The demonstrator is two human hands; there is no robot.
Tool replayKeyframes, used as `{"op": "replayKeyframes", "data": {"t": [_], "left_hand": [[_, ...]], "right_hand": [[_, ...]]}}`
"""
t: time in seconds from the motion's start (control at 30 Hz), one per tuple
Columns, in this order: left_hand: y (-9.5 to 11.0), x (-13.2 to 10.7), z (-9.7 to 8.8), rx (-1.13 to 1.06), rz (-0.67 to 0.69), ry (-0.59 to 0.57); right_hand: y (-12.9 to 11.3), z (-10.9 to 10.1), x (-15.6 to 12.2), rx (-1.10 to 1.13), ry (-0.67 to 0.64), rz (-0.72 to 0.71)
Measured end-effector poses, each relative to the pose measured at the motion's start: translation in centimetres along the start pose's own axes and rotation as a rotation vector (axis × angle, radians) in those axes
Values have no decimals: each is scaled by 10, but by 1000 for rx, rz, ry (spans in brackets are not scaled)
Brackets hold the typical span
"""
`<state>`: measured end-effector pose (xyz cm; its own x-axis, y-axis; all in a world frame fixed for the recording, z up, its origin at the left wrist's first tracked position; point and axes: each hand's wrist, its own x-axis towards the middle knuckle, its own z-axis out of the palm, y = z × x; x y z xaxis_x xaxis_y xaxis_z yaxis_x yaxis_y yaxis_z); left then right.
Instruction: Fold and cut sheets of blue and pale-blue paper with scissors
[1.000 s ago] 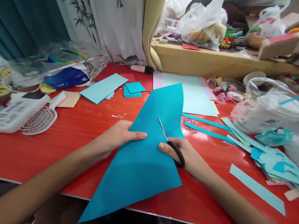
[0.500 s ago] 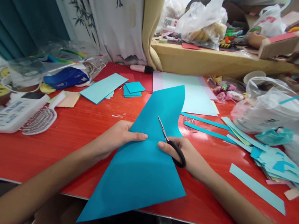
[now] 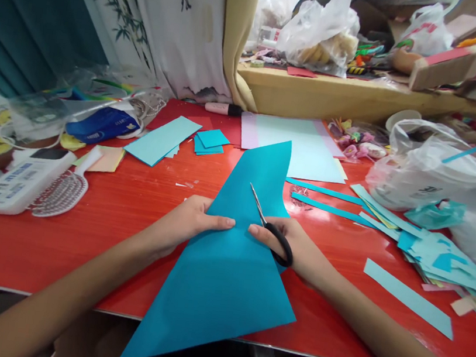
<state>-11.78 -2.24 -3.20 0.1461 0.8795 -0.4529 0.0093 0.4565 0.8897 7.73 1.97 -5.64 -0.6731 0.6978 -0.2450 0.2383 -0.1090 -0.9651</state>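
Note:
A large sheet of blue paper [image 3: 218, 282] is held bent between both hands, its lower corner reaching past the table's front edge. My left hand [image 3: 194, 219] grips its left side, thumb on top and the other fingers hidden underneath. On the right side, my right hand [image 3: 289, 242] pinches the sheet with the thumb on top. That same hand also carries scissors [image 3: 280, 240] with black handles, their blades together and lying over the paper, pointing up and left.
Paper scraps [image 3: 448, 258] and a cut strip [image 3: 409, 298] lie at the right on the red table [image 3: 91, 246]. Small blue squares [image 3: 210, 141] and light sheets [image 3: 308, 147] sit at the back. A hairbrush [image 3: 64, 186] and a white box [image 3: 20, 180] are at the left.
Hands, scissors and paper keep nearly the same pose. The sheet's top edge has dipped slightly and its bend has shifted a little; the whole view has drifted slightly.

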Motion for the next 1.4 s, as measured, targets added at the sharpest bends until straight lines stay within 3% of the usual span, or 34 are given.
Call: {"op": "replayKeyframes", "data": {"t": [0.27, 0.83, 1.4], "left_hand": [[0, -2, 2, -31, -6, -33], [-1, -5, 5, -32, 18, -91], [-4, -5, 7, -20, 24, -166]], "right_hand": [[-3, 0, 0, 18, 30, 18], [-2, 2, -1, -64, 68, -119], [-2, 0, -2, -62, 97, -156]]}}
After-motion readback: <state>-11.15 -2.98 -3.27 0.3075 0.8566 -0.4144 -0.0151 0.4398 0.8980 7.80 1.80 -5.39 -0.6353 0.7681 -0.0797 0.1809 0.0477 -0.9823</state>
